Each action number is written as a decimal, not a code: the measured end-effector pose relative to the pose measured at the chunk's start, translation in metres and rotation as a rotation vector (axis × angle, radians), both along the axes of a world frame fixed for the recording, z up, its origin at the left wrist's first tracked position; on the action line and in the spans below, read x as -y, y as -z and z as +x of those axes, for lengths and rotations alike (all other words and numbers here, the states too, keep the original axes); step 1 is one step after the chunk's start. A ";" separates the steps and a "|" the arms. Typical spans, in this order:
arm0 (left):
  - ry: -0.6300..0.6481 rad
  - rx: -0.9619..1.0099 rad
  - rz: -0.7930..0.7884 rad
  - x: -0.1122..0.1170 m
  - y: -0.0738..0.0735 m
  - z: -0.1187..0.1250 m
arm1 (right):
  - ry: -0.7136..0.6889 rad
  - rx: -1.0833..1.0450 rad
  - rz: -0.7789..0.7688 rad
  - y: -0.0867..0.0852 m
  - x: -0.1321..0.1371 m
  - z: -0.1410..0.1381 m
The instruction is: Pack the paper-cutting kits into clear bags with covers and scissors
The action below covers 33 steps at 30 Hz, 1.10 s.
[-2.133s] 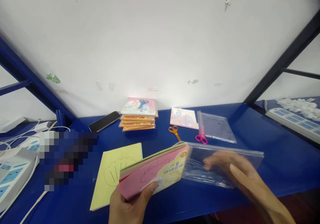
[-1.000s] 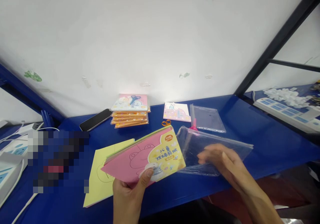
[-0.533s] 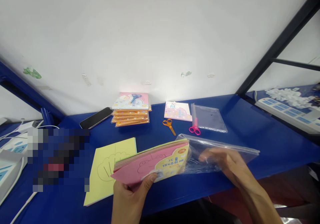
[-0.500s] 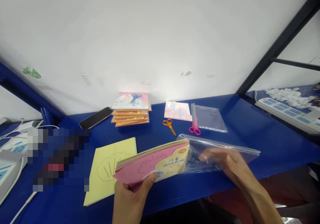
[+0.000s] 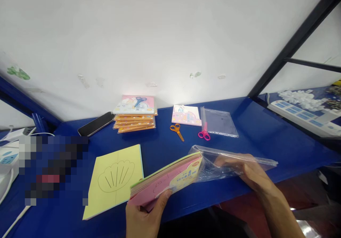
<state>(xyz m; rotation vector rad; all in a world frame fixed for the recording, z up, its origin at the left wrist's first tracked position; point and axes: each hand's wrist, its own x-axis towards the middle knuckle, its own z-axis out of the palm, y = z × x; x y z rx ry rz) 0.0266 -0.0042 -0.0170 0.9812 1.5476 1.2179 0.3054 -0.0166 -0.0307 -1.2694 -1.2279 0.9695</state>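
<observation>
Since the left hand (image 5: 141,219) pinches the pink craft book (image 5: 165,182) only at its lower edge, loose pages could splay and snag the clear zip bag (image 5: 210,169) gripped in the right hand (image 5: 252,170).

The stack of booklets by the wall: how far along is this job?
Done: the stack of booklets looks bagged already. In hand: the left hand holds a pink booklet at the mouth of a clear bag in the right hand. Still out: a loose pale pink booklet beside an empty bag.
</observation>
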 end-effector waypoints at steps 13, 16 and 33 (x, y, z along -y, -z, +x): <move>0.026 0.001 0.187 0.012 0.014 -0.004 | -0.017 -0.104 0.055 0.003 0.006 0.007; 0.117 0.022 0.273 0.011 0.010 -0.003 | -0.059 -0.087 0.024 0.001 0.010 0.005; 0.235 -0.158 0.446 0.002 0.015 -0.010 | 0.176 1.085 0.672 -0.068 0.043 -0.076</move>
